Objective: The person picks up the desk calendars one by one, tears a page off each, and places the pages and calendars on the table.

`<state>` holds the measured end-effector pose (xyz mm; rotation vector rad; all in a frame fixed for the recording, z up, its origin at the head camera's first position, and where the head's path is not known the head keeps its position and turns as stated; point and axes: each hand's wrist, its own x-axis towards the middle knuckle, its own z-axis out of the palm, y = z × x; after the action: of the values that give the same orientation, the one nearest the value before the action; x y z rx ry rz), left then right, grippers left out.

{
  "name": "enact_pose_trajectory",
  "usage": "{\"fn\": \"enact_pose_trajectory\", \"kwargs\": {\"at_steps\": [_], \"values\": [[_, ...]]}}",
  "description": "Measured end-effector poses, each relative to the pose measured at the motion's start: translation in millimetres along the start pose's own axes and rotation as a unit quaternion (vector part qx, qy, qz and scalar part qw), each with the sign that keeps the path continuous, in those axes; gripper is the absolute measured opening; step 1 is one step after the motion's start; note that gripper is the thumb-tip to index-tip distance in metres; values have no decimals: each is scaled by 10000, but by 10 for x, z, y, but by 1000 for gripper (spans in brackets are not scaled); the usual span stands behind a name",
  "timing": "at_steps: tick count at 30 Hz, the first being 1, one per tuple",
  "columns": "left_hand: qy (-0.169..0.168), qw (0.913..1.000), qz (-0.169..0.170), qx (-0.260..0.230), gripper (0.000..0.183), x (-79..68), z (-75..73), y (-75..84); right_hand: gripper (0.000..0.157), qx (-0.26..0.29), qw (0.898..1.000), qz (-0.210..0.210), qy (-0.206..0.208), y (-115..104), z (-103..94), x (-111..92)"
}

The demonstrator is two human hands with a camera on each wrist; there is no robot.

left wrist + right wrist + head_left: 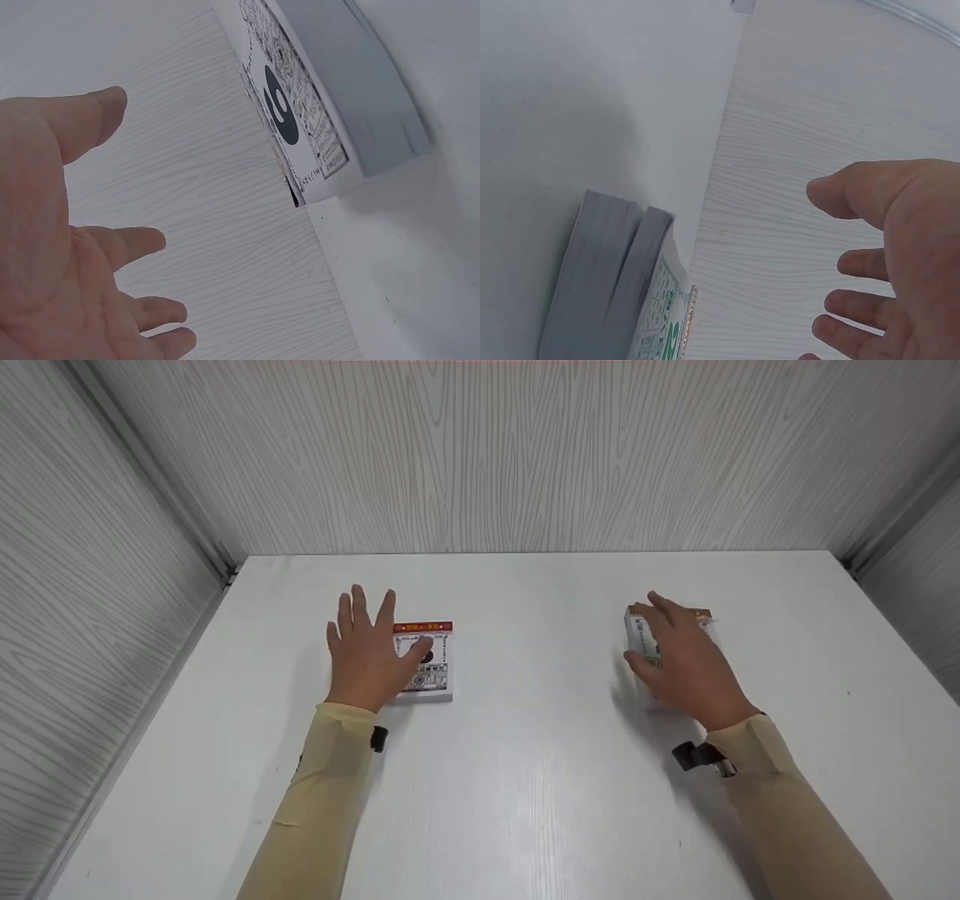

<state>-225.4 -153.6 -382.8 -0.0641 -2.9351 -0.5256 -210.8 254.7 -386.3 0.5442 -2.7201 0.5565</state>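
My left hand (pixel 367 664), fingers spread and thumb out, hovers over the left side of a thick tear-off calendar block (pixel 439 690). That block has a red strip with yellow lettering along its top and black print below. In the left wrist view, the palm stands apart from the calendar block (pixel 330 90), whose page shows a dark oval. My right hand (pixel 694 671), fingers loosely extended, covers much of a second calendar block (pixel 636 634) with a brown top strip. In the right wrist view, green print and a split in the page stack show on this block (pixel 600 277); the hand is apart from it.
Both blocks lie on a white table (pixel 525 765), well apart from each other. A wood-grain panel (pixel 525 457) rises along the far edge, and another panel (pixel 97 607) borders the left side. Dark bands with small fittings (pixel 701 755) sit at the wrists.
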Motion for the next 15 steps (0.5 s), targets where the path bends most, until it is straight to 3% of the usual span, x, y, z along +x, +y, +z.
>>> {"fn": "enact_pose_trajectory", "kwargs": {"at_steps": [4,9,15], "values": [[-176,9997,-131,-98,87,-8,-4,16,58,-98,9996,-235,-150,-26,26,-2],[-523,9967,-499,-380,85,-16,-9,41,46,-379,9962,-449,-639,-42,72,8],[-925,9897,-968,-496,82,-31,24,40,34,-415,9901,-273,-1314,-7,145,-6]]}}
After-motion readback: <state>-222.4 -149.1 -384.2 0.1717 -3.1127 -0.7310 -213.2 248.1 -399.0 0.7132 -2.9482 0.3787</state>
